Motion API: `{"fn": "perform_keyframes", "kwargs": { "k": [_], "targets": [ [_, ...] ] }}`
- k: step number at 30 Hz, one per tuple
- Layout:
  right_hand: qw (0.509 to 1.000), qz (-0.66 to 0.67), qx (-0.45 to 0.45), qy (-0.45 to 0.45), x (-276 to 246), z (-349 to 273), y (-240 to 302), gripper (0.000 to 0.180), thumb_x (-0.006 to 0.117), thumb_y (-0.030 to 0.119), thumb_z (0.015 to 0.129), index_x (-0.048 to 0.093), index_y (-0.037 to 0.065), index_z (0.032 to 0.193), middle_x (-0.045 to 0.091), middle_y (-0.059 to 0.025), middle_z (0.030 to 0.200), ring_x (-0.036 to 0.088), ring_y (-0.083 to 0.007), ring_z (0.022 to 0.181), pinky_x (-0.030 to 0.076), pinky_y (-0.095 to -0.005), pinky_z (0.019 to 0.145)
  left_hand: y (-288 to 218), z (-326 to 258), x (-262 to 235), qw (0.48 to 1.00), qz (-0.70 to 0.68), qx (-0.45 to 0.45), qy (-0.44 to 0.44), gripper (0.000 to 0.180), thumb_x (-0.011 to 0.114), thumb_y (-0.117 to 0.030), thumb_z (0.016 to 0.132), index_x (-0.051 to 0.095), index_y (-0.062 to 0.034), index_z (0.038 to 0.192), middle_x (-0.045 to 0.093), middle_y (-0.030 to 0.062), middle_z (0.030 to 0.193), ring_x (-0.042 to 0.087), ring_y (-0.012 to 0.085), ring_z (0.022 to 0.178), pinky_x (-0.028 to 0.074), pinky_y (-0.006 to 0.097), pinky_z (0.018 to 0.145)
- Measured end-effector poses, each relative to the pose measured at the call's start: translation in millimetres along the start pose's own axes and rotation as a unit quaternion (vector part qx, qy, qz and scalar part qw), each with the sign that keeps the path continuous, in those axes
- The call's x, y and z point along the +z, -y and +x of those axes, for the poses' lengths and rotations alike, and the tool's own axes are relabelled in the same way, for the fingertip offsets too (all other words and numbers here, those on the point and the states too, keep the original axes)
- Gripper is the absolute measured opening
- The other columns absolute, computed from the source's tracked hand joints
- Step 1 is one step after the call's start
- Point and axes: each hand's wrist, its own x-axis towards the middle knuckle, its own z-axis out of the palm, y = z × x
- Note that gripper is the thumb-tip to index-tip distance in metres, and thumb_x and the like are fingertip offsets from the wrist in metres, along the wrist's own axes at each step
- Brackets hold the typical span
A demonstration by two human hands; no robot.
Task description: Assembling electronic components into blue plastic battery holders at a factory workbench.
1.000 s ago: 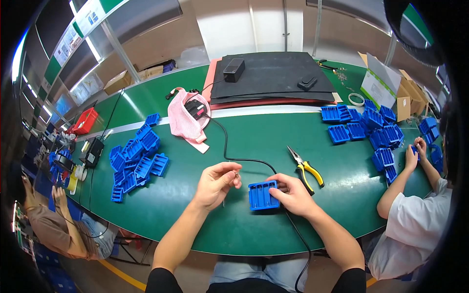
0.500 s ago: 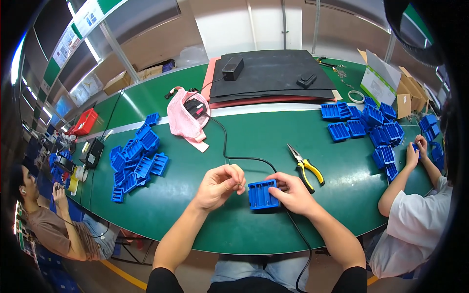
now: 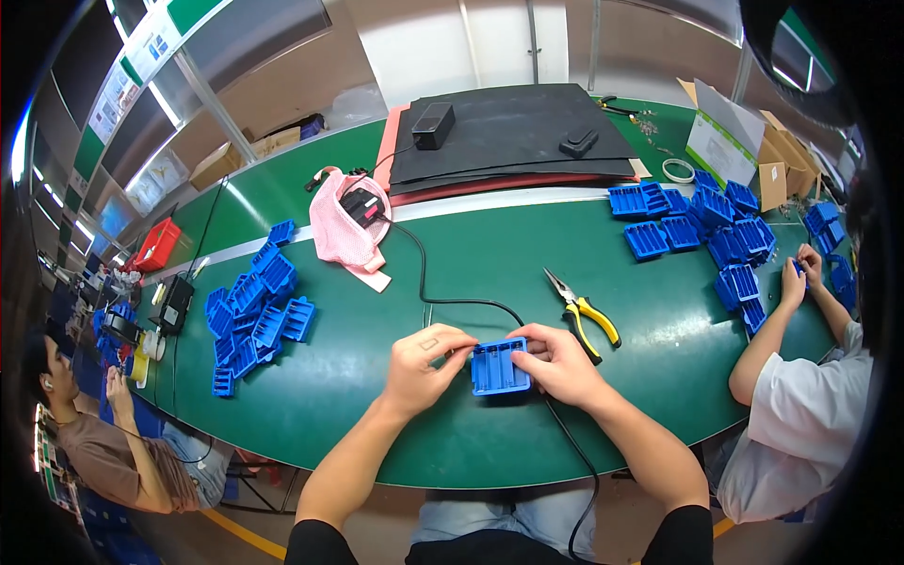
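Note:
My right hand (image 3: 568, 369) holds a blue plastic battery holder (image 3: 497, 375) by its right side, thumb over the rim, with the slotted side facing up toward me. At the holder's upper left corner, my left hand (image 3: 420, 369) is closed in a pinch. Whatever is between those fingertips is too small to make out. Long-nose pliers (image 3: 590, 326) with yellow and black handles lie just beyond my right hand, jaws pointing away. A black cable (image 3: 463, 301) runs across the green table and passes behind the holder and under my right hand.
Blue holders are heaped at left (image 3: 252, 315) and at right (image 3: 720, 231). Farther back lie a pink cloth (image 3: 341, 231) with a black device and black foam sheets (image 3: 518, 141). Co-workers sit at left (image 3: 118, 443) and right (image 3: 800, 414).
My left hand has moved right and its fingertips now meet the holder's upper left corner. The holder has shifted slightly left and up in my right hand.

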Motion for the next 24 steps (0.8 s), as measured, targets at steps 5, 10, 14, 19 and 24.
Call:
{"fn": "perform_keyframes", "kwargs": {
  "k": [5, 10, 14, 19, 24],
  "targets": [
    [1.000, 0.020, 0.001, 0.002, 3.4, -0.5, -0.3, 0.021, 0.059, 0.008, 0.092, 0.058, -0.002, 0.110, 0.061, -0.0009, 0.077, 0.057, -0.0047, 0.064, 0.044, -0.0203, 0.052, 4.4, -2.4, 4.4, 0.999, 0.027, 0.025, 0.002, 0.014, 0.072, 0.004, 0.076, 0.071, -0.0008, 0.089, 0.070, 0.0108, 0.085, 0.068, 0.0228, 0.073, 0.054, 0.030, 0.064],
    [1.000, 0.014, 0.006, 0.009, 1.4, -0.1, 0.5, 0.020, 0.060, 0.009, 0.092, 0.059, -0.001, 0.109, 0.062, 0.0005, 0.077, 0.057, -0.0044, 0.063, 0.043, -0.0203, 0.052, 1.4, -2.5, 3.9, 1.000, 0.024, 0.018, 0.002, 0.013, 0.072, 0.004, 0.076, 0.071, -0.0010, 0.088, 0.070, 0.0107, 0.085, 0.068, 0.0232, 0.073, 0.054, 0.031, 0.064],
    [1.000, 0.012, 0.009, 0.009, 1.9, -0.3, 1.0, 0.020, 0.060, 0.010, 0.093, 0.059, -0.001, 0.109, 0.061, 0.0008, 0.076, 0.056, -0.0043, 0.063, 0.043, -0.0203, 0.052, 2.3, -3.1, 4.9, 0.999, 0.026, 0.022, 0.004, 0.014, 0.072, 0.004, 0.075, 0.070, -0.0012, 0.088, 0.069, 0.0105, 0.084, 0.068, 0.0235, 0.073, 0.054, 0.031, 0.064],
    [1.000, 0.015, -0.004, 0.016, 0.4, 0.5, -0.2, 0.021, 0.060, 0.010, 0.093, 0.059, -0.001, 0.110, 0.062, 0.0000, 0.079, 0.057, -0.0046, 0.065, 0.045, -0.0201, 0.054, 0.7, -2.2, 4.7, 0.999, 0.039, 0.033, -0.004, 0.014, 0.072, 0.004, 0.075, 0.070, -0.0013, 0.088, 0.069, 0.0104, 0.083, 0.068, 0.0238, 0.072, 0.054, 0.031, 0.064],
    [1.000, 0.021, 0.002, 0.019, 0.1, -0.1, 1.6, 0.021, 0.059, 0.010, 0.092, 0.059, -0.001, 0.111, 0.063, -0.0005, 0.081, 0.058, -0.0047, 0.067, 0.045, -0.0200, 0.055, 1.9, -1.8, 4.1, 0.998, 0.045, 0.034, -0.011, 0.014, 0.072, 0.004, 0.075, 0.070, -0.0013, 0.088, 0.069, 0.0105, 0.083, 0.067, 0.0240, 0.072, 0.054, 0.031, 0.064]
  ]
}}
